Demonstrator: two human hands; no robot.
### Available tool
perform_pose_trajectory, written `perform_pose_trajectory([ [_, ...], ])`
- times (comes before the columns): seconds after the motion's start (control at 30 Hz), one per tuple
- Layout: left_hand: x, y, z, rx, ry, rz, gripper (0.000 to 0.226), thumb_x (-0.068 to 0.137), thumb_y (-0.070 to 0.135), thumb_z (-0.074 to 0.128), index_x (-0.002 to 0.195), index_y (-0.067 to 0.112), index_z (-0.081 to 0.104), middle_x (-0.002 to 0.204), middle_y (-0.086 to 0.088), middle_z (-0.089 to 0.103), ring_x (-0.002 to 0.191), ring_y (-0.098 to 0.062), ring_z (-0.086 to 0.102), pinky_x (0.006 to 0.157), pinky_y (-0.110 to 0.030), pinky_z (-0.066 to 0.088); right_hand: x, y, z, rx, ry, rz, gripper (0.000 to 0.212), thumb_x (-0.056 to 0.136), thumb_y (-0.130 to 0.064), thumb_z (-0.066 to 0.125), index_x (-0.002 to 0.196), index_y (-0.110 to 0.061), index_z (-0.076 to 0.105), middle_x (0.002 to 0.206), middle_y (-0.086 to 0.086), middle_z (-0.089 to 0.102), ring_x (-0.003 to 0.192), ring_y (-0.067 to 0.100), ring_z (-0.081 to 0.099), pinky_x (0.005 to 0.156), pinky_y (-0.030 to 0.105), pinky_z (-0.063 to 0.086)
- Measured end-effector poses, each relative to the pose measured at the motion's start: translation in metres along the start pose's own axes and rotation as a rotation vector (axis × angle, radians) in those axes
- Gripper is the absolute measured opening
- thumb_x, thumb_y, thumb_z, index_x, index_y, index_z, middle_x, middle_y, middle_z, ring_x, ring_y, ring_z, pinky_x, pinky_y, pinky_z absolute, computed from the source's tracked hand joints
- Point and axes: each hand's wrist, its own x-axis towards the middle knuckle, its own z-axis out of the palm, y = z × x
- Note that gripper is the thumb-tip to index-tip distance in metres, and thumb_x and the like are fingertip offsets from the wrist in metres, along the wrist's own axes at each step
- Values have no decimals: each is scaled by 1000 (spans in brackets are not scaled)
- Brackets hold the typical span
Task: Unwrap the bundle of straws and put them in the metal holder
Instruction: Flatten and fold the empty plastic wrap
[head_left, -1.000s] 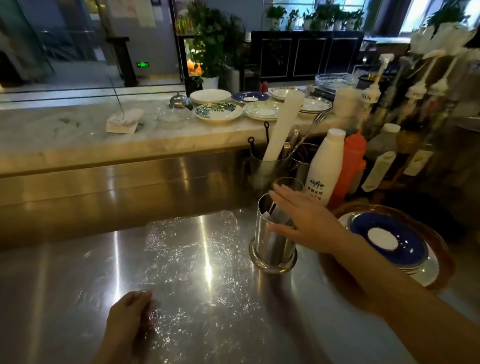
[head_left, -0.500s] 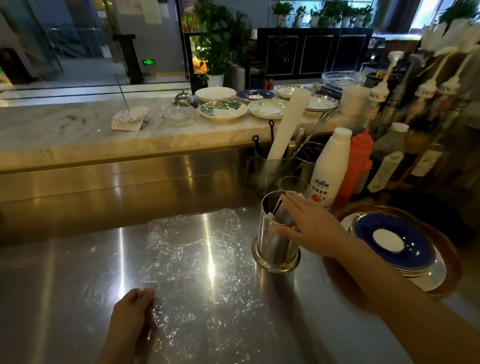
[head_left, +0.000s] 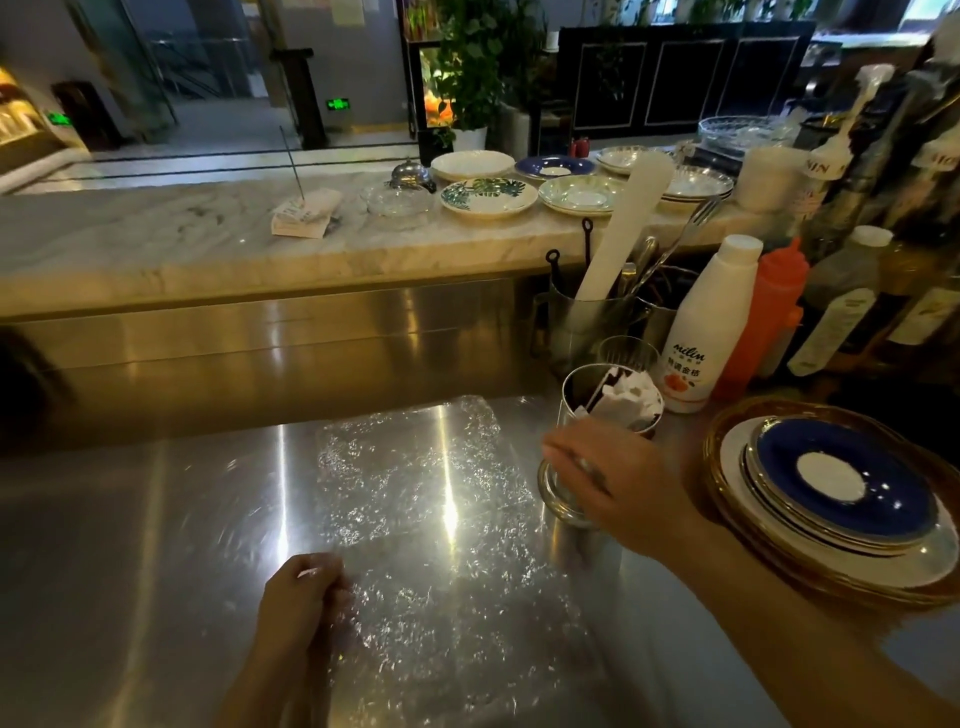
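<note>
Metal holder (head_left: 571, 415) with wrapped straws (head_left: 626, 397), right hand (head_left: 608, 478) beside

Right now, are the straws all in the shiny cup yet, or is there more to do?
Nearly done. The plastic wrap lies spread flat on the counter, with no straws on it. Paper-wrapped straws stand in the metal holder. The right hand is on the holder's side; the left hand rests on the wrap's edge. What seems left is clearing the wrap.
</note>
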Motion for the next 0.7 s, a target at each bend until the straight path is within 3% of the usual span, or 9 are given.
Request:
perform_pose_trajectory([
  [0.1,3,-3,-3,83,14,41,7,82,7,63,80,0,63,51,-7,60,41,-21,47,45,-26,40,-13,1,33,121,-192,191,26,91,-26,48,95,-6,64,87,9,69,77,20,62,69,30,50],
  [0.2,-2,-4,-4,115,22,51,3,80,7,65,80,6,63,62,-12,65,40,-17,47,44,-24,36,-27,18,68,163,-331,442,23,91,-24,51,107,-9,58,100,8,63,88,19,57,78,30,46],
  [0.37,-18,-4,-6,135,3,64,9,75,0,66,80,6,64,65,-12,65,48,-18,53,43,-22,43,-44,34,105,234,-436,851,45,88,-31,55,125,-10,43,122,15,54,109,28,52,94,39,43],
  [0.53,-32,-6,-16,53,-61,-3,11,76,-4,65,80,5,60,61,-12,61,48,-18,51,44,-21,41,-41,34,123,320,-420,1062,62,85,-26,61,136,-8,30,140,16,39,125,32,42,104,45,36],
  [0.63,-39,-10,-24,2,-91,-33,11,78,-7,63,78,4,58,56,-13,58,38,-15,47,37,-16,36,-38,32,123,444,-295,1180,63,84,-21,62,136,-10,29,130,14,45,115,32,48,93,39,44],
  [0.7,-43,-11,-27,-55,-132,-46,11,78,-8,61,76,2,57,57,-17,56,38,-20,47,34,-17,36,-39,31,120,505,-280,1231,54,84,-18,62,130,-12,35,96,8,57,88,24,58,68,30,47],
])
